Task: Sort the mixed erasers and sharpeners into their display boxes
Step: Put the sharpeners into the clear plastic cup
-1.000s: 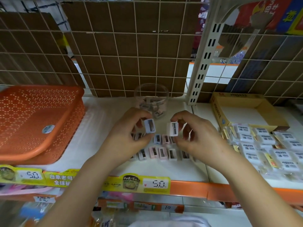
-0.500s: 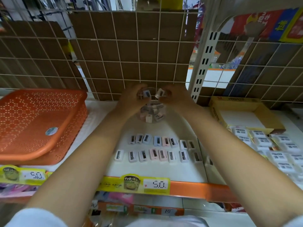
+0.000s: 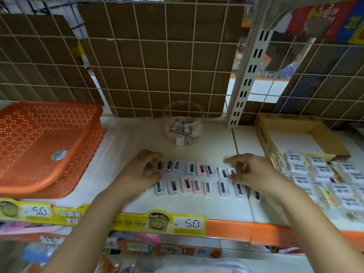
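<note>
My left hand (image 3: pixel 144 170) pinched the small white plastic sharpener (image 3: pixel 159 166) at the left end of the back row on the white shelf (image 3: pixel 122 140). My right hand (image 3: pixel 249 171) curled its fingers round the small white sharpener (image 3: pixel 230 171) at that row's right end. The clear round plastic jar (image 3: pixel 183 123) stood behind, holding more. Wrapped white erasers (image 3: pixel 319 174) lay beside the yellow cardboard box (image 3: pixel 264 133).

Left hand (image 3: pixel 141 170), right hand (image 3: pixel 250 172), sharpener rows (image 3: pixel 197 186), clear jar (image 3: pixel 183 123)
</note>
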`<state>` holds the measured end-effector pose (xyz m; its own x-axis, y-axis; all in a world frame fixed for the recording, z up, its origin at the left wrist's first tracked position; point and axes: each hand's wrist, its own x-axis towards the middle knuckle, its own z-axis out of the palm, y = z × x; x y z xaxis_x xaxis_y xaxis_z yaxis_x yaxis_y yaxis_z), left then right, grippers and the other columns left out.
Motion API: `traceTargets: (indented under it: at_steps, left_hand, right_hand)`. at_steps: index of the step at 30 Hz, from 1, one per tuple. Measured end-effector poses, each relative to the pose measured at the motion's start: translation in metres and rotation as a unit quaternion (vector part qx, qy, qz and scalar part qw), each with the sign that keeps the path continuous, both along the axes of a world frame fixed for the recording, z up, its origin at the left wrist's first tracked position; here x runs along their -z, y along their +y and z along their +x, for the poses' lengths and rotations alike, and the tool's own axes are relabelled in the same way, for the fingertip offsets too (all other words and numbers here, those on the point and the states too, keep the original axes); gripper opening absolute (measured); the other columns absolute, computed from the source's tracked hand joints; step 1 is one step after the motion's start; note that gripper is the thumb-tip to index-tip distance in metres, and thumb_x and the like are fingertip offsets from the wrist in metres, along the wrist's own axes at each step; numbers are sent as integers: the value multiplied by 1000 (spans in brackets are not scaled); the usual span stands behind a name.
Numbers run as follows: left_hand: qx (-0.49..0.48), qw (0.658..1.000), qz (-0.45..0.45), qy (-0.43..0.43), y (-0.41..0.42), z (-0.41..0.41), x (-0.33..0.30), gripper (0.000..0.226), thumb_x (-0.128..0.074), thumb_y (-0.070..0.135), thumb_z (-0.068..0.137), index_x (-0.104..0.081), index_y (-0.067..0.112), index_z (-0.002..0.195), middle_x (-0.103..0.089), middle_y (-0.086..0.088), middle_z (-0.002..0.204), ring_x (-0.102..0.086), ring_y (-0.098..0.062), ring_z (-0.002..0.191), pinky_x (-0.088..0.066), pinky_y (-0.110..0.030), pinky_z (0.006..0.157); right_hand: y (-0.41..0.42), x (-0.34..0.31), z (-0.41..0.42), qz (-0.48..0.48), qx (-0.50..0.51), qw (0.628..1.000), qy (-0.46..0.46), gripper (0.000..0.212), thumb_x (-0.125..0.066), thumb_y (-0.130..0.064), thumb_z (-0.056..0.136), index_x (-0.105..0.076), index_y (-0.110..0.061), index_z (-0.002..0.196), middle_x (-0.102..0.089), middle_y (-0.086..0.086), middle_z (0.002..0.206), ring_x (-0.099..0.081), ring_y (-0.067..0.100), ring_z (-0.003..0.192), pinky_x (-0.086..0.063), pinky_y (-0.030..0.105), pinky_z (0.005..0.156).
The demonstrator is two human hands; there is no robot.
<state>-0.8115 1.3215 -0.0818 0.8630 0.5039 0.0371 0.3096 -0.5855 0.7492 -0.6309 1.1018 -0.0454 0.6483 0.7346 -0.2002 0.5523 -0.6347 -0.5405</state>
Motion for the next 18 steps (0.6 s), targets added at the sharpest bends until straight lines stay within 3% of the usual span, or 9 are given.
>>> traceTargets:
  at_steps: [3, 6, 8, 11, 15, 18]
  left_hand:
    - [8, 999, 36, 18, 5, 0, 0, 53, -68, 28, 76, -52, 13, 124, -47, -1, 112, -48, -13, 91, -34, -1, 69]
    - [6, 998, 55, 28, 7, 1, -2, 55, -69, 19, 78, -48, 13, 128, -45, -1, 112, -48, -16, 92, -34, -2, 67]
    - [-1, 996, 72, 45, 8, 1, -3, 56, -68, 11, 80, -45, 13, 131, -43, -3, 115, -45, -15, 90, -33, -5, 64]
    - [-10, 993, 83, 83, 7, 4, -4, 56, -67, 15, 81, -44, 13, 132, -43, -4, 119, -44, -13, 90, -30, -15, 66]
    - [-4, 989, 114, 97, 4, 8, -5, 42, -67, 15, 80, -54, 9, 120, -47, -7, 114, -43, -13, 87, -28, -17, 63]
    - [-10, 991, 114, 71, 2, 8, -5, 34, -69, 14, 79, -59, 8, 111, -48, -3, 101, -45, -14, 82, -33, -10, 60]
  right_hand:
    - [-4, 10, 1, -7, 20, 1000, 13, 45, -69, -18, 80, -56, -27, 123, -53, -5, 85, -51, 7, 74, -35, 16, 58]
    - [-4, 10, 1, -3, 22, 1000, 9, 45, -69, -18, 80, -56, -27, 122, -52, -6, 85, -50, 6, 75, -34, 16, 58]
    - [-3, 9, 1, -2, 24, 1000, 7, 46, -69, -17, 80, -56, -27, 123, -52, -7, 84, -50, 4, 73, -34, 15, 56]
    - [-1, 10, -1, -6, 27, 999, 29, 51, -68, -16, 80, -51, -27, 127, -43, -15, 81, -44, -2, 68, -32, 10, 50]
    - [2, 8, -4, -30, 39, 998, 39, 51, -66, -17, 81, -47, -24, 128, -45, -8, 97, -52, 9, 75, -37, 10, 45]
    - [7, 5, -7, -35, 38, 998, 18, 40, -66, -15, 79, -53, -19, 117, -45, -4, 91, -53, 12, 72, -39, 14, 41]
